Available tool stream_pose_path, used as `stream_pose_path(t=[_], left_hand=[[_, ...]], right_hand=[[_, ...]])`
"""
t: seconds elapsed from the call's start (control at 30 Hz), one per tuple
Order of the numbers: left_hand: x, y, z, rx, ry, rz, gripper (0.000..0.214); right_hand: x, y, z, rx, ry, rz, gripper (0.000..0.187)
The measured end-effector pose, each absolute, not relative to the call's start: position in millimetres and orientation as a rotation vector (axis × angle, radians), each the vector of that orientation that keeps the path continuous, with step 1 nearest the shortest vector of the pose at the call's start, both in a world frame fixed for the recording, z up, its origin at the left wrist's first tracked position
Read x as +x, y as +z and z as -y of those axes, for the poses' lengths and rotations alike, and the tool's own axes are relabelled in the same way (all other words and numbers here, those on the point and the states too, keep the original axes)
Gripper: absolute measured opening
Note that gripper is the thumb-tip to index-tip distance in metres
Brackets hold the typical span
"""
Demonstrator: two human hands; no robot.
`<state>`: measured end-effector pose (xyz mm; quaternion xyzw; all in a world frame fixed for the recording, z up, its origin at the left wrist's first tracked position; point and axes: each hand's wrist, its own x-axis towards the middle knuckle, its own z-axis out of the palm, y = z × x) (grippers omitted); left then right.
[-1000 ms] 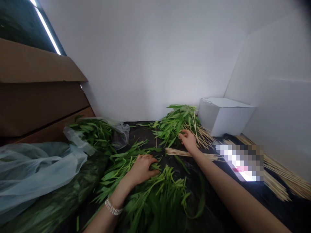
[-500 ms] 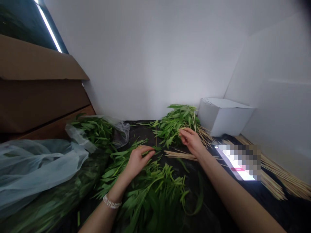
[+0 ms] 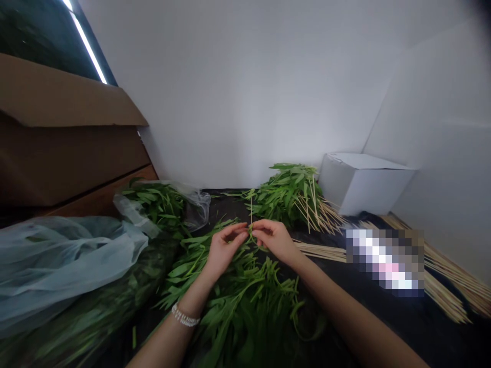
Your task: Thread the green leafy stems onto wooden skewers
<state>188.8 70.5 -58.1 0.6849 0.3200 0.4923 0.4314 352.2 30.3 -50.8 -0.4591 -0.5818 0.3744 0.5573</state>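
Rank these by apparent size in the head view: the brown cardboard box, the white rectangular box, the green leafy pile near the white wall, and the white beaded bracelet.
1. Brown cardboard box
2. White rectangular box and green leafy pile: too alike to rank
3. White beaded bracelet

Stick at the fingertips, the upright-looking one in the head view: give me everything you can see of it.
The stick is thin, straight and pale, and looks like wood. It runs up the picture from the fingertips to some greens at its far end. The left hand and right hand meet at its near end, with a green strand there; the exact grip is too small to tell. A leafy pile lies to its right.
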Motion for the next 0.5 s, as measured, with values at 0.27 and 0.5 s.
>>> stream_pose_path(t=[0.27, 0.5], left_hand=[[187.9, -60.1, -74.3, 1.699, 1.202, -0.840, 0.023], [174.9, -47.6, -83.1, 1.150, 1.225, -0.570, 0.020]], right_hand=[[376.1, -47.9, -30.3, -1.045, 0.966, 1.306, 0.031], [447.6, -72.9, -32.5, -1.437, 0.563, 1.440, 0.020]])
